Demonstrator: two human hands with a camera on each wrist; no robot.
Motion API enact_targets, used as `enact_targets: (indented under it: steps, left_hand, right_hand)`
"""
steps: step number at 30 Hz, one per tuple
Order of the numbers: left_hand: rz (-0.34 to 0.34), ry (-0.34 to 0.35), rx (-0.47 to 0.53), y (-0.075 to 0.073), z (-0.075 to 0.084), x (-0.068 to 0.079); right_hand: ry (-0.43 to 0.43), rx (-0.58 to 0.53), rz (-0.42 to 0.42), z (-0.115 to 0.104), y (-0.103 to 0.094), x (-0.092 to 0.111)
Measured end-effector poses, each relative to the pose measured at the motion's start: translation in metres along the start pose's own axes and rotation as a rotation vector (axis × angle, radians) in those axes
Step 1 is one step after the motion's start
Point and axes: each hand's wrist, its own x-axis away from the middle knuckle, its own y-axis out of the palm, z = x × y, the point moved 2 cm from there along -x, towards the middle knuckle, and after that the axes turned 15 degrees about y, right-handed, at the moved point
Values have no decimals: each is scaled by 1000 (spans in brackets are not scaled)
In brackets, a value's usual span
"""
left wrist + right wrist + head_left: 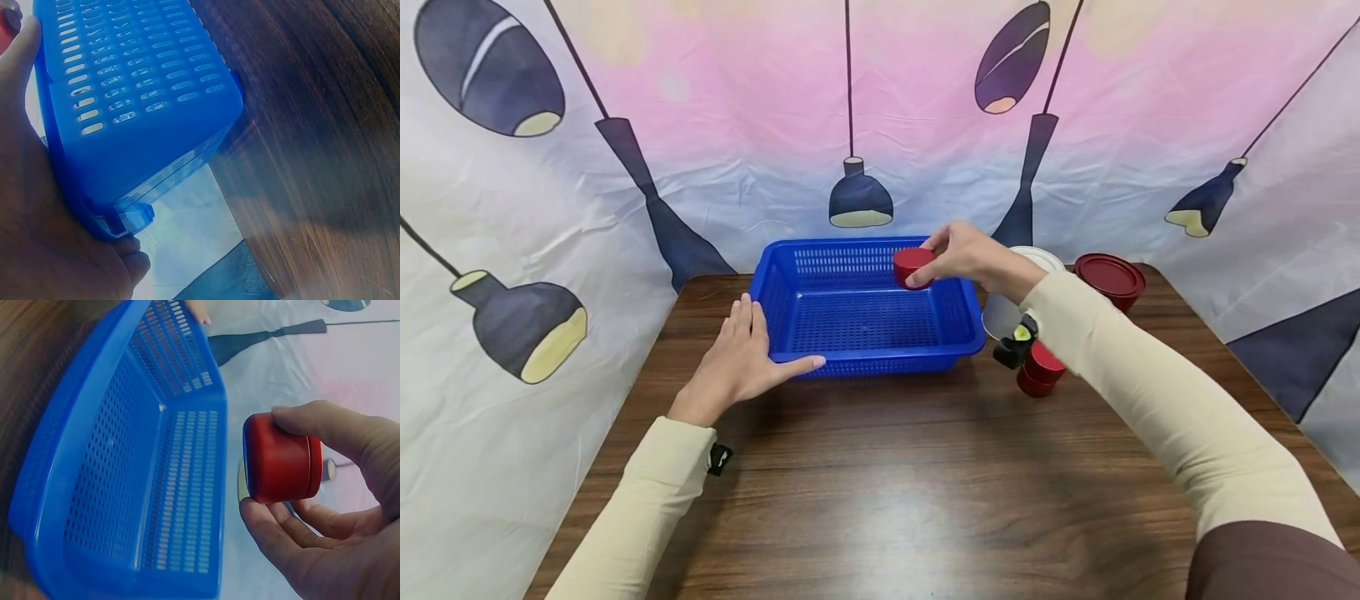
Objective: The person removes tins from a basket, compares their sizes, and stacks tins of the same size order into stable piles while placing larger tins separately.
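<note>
My right hand point(966, 254) pinches a small round red tin point(908, 265) between thumb and fingers, held above the right rear part of a blue plastic basket point(880, 360). In the right wrist view the tin point(281, 464) is tilted on its side, with a lid seam near one end. My left hand point(733, 358) rests at the basket's front left corner, its fingers straight along the left rim and the thumb stretched along the front rim. The basket has slotted walls, and its perforated floor shows bare.
Right of the basket stands a white canister point(1000, 317), partly hidden by the right arm. Behind the forearm is a larger canister with a dark red lid point(1111, 277). Small red tins point(1040, 371) sit near the right wrist. A patterned cloth point(760, 100) hangs behind the wooden table point(865, 467).
</note>
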Motion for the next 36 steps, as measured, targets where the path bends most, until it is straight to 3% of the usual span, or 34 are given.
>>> enact_targets:
  steps: [14,23,28,36]
  left_hand:
    - [-7,-3,8,1,0,0]
    - [-9,-2,1,-1,1,-1]
    - [-9,1,1,-1,2,-1]
    - [-12,-2,10,0,1,-1]
  right_hand:
    - [-21,1,86,58,-40,31]
    - [7,63,102,105,-53,46]
    - [-24,132,135,131,-58,51]
    - [-18,99,151,163,-62,57]
